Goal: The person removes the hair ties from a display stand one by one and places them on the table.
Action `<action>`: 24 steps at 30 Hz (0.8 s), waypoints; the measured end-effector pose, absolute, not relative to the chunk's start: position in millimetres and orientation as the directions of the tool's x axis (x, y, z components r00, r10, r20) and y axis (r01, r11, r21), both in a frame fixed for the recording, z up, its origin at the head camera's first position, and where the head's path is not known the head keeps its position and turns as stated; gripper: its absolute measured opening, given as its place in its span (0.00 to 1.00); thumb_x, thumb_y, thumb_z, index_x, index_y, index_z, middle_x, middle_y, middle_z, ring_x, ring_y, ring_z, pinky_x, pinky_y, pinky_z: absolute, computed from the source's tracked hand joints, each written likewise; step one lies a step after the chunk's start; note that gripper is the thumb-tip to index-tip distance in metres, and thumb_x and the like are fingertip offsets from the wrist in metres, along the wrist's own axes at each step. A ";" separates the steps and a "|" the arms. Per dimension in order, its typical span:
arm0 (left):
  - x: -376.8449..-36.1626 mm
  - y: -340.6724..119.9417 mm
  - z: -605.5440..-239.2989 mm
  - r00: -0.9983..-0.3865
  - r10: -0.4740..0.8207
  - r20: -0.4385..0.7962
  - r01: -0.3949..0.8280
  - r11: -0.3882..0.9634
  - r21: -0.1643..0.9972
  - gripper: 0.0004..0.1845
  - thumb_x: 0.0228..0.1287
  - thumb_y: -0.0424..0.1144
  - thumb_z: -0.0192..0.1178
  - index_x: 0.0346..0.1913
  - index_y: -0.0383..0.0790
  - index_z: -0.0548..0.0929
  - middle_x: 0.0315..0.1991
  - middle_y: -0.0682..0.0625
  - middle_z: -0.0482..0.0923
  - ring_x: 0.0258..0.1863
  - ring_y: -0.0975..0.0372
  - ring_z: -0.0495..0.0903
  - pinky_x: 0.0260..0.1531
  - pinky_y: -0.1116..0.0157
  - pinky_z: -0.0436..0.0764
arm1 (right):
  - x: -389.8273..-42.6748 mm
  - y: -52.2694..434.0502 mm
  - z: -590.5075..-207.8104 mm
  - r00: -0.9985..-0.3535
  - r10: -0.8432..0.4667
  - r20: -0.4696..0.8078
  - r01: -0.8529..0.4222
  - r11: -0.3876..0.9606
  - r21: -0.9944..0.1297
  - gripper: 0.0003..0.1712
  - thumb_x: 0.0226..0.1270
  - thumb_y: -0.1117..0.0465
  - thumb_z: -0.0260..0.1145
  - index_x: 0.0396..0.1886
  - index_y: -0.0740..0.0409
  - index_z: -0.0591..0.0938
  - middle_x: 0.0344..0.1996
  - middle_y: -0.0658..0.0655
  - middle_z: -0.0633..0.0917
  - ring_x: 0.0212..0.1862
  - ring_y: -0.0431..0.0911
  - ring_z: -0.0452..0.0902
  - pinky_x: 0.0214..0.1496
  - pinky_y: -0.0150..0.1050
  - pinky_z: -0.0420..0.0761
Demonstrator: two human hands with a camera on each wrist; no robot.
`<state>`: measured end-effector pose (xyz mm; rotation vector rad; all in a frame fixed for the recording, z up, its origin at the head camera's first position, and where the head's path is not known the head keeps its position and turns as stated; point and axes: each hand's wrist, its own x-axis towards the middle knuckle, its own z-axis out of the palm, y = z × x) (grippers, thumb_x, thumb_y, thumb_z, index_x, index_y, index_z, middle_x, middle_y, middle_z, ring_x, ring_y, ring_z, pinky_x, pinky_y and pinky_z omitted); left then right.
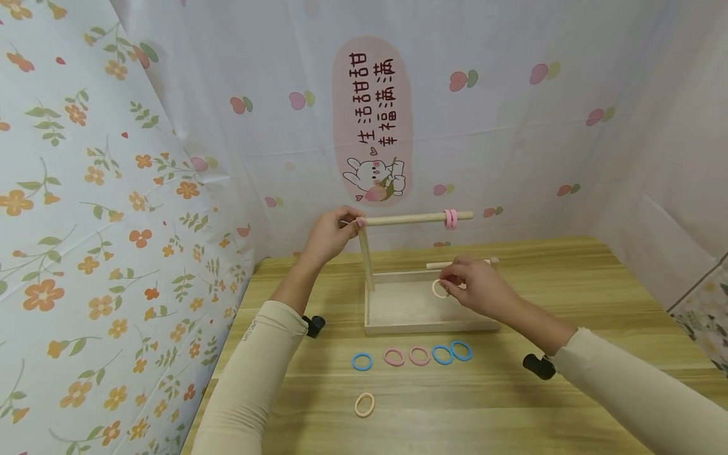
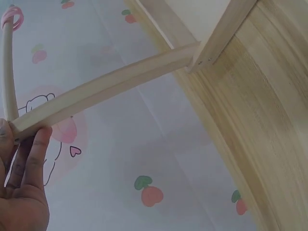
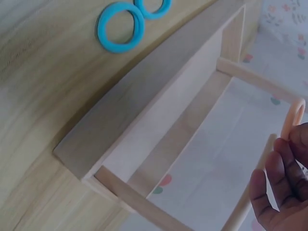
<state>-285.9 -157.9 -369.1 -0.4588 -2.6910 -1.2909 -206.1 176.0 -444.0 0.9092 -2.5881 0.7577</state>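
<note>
Behind the right hand, rack post seemingly hidden.

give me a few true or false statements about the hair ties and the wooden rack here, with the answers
1. The right hand pinches a beige hair tie. True.
2. The left hand lies flat on the table. False: it grips the left end of the upper dowel, at the top of the upright post.
3. Pink hair ties hang on the upper dowel near its right end. True.
4. Six blue hair ties lie in front of the rack. False: three blue hair ties and two pink ones lie in the row.
5. A second beige tie lies alone on the table, nearer the person than the row. True.
</note>
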 end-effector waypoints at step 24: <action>-283.7 -154.1 -366.9 -0.930 0.212 0.302 0.361 0.693 0.624 0.20 0.81 0.47 0.66 0.66 0.42 0.89 0.65 0.45 0.89 0.60 0.50 0.91 0.58 0.53 0.91 | -176.9 147.5 -468.7 -0.666 -0.657 0.353 -0.744 0.547 -0.384 0.03 0.73 0.67 0.78 0.38 0.55 0.91 0.32 0.46 0.86 0.34 0.37 0.82 0.36 0.31 0.85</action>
